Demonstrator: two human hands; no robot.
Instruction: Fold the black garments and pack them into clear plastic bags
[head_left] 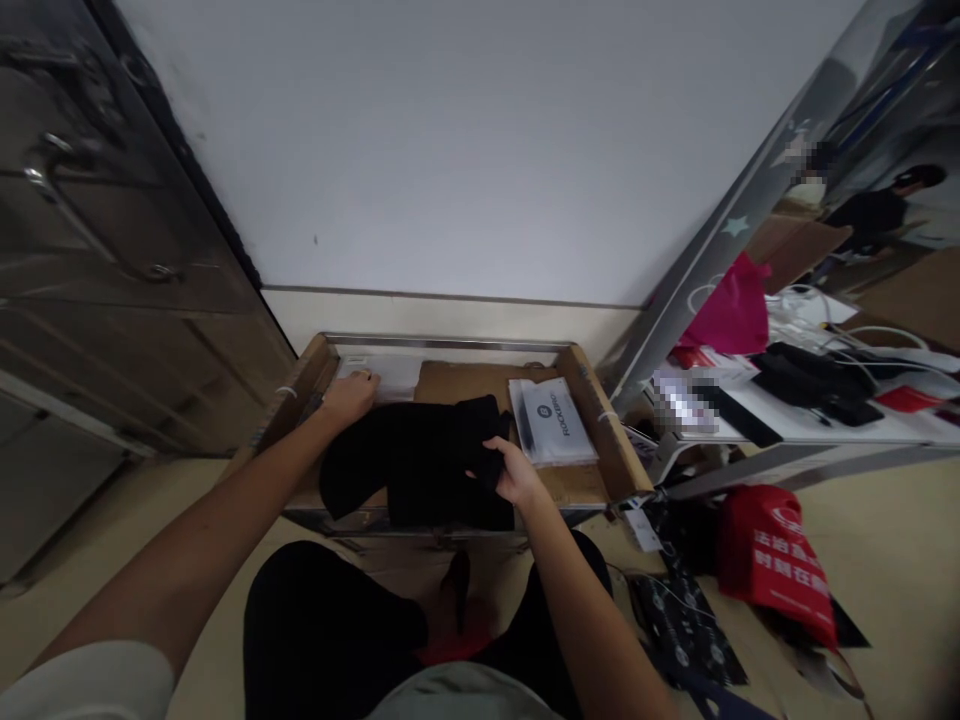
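Gripping happens on the right side only: the right hand (pixel 512 470) has its fingers pinched shut on the edge of a black garment (pixel 420 458), a bit right of centre in the frame. That garment lies spread over the middle of an open cardboard box (pixel 600 410), bunched up and sagging over the near edge.

Going from the left: a dark metal cabinet (pixel 90 220) fills the upper left. Next, the left hand (pixel 351 395) sits at the box's back-left corner, fingers curled down on a clear plastic bag (pixel 390 375) lying flat there; it looks like it's pressing or touching rather than properly clutching, so honestly I can't tell if it's got a hold on it.

Right of the garment, just beside it inside the box, there's a stack of white printed poly bags (pixel 553 420). Further right, a low white shelf (pixel 810 428) carries black items and cables, with a pink bag (pixel 731 310) above it. On the floor at lower right lies a red bag (pixel 776 575).
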